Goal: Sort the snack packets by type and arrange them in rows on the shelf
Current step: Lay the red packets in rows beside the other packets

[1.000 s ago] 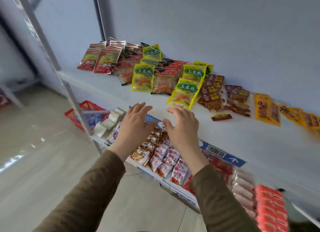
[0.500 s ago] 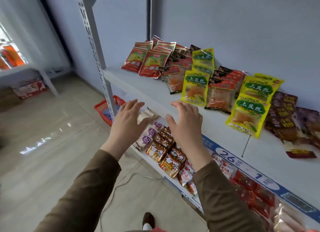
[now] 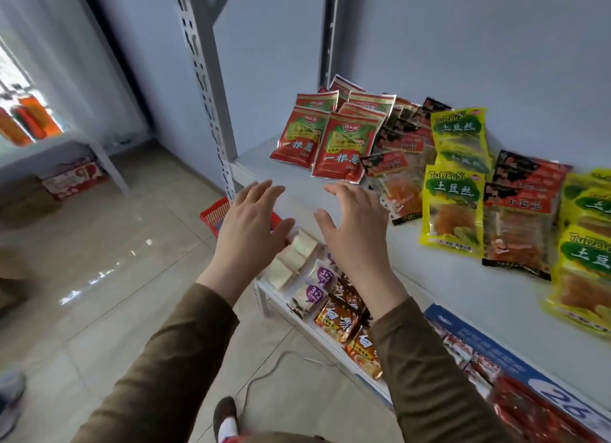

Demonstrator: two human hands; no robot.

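Compared with half a second back, both hands sit further left, in front of the red packets (image 3: 344,145). Left hand (image 3: 251,224) and right hand (image 3: 355,226) hover with fingers spread, holding nothing. A red basket (image 3: 215,215) shows behind the left hand; contents unclear. Snack packets crowd the back of the shelf (image 3: 429,277), leaving its front strip bare.

A bare strip of the white shelf (image 3: 390,261) is lying open along its front edge, from centre frame toward lower right. Behind it, red packets (image 3: 342,148), clear orange packets (image 3: 395,185) and yellow packets (image 3: 453,208) are crowding the back. The grey upright post (image 3: 211,89) is blocking the shelf's left end, upper centre.
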